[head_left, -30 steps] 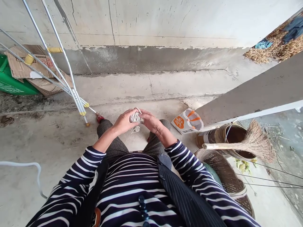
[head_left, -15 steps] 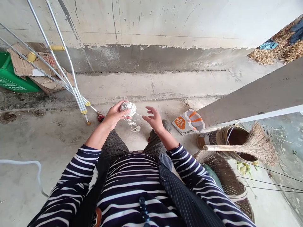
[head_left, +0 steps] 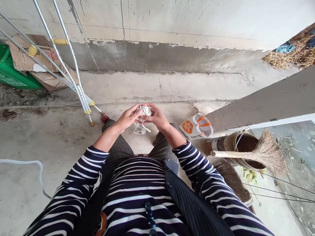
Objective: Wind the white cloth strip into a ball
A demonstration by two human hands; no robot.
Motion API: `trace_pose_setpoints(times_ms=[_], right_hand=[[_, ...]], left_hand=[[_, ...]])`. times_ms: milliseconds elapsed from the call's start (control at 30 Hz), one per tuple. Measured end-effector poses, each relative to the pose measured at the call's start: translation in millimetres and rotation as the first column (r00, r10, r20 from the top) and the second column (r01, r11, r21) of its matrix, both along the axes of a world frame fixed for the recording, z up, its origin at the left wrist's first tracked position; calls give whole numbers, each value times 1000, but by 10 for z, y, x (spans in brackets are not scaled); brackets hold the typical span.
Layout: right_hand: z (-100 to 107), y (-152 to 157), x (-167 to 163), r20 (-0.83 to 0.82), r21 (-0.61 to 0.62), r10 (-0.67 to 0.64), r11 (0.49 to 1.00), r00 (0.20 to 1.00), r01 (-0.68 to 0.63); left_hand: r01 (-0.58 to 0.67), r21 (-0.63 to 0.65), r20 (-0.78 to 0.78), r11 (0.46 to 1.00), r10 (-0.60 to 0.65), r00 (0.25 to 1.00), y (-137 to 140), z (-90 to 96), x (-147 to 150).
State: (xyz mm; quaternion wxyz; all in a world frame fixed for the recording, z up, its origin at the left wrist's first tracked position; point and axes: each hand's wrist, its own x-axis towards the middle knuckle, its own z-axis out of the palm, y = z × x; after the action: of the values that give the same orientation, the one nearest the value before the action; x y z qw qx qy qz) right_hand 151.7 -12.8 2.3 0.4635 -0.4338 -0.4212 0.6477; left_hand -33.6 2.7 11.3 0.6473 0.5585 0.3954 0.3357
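Note:
A ball of white cord point(head_left: 145, 111) is held between my two hands, above the floor and between my knees. My left hand point(head_left: 129, 118) grips it from the left, its fingers curled around the side. From the right, my right hand point(head_left: 157, 117) closes on the same ball, thumb and fingers against it. Fingers cover much of the ball. Below it hangs a loose length of cord point(head_left: 140, 128), tangled in loops, with one short end pointing right.
Metal crutches point(head_left: 81, 95) lean at the left, by cardboard point(head_left: 27, 59) and a green bin point(head_left: 14, 73). To the right stand a white-orange paper bag point(head_left: 192, 127), a bucket point(head_left: 228, 142) with a straw broom point(head_left: 265, 154) across it, and a wicker basket point(head_left: 231, 177).
My right hand has moved left from the pulled-out strand onto the ball. The ball has shifted slightly right, and both hands now hold it.

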Motion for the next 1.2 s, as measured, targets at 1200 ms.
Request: trace_pose_setpoints(times_ms=[1200], right_hand=[[63, -86, 451, -208, -226, -177, 966, 962, 128]], left_hand=[[23, -358, 357, 933, 114, 927, 38, -507, -105]])
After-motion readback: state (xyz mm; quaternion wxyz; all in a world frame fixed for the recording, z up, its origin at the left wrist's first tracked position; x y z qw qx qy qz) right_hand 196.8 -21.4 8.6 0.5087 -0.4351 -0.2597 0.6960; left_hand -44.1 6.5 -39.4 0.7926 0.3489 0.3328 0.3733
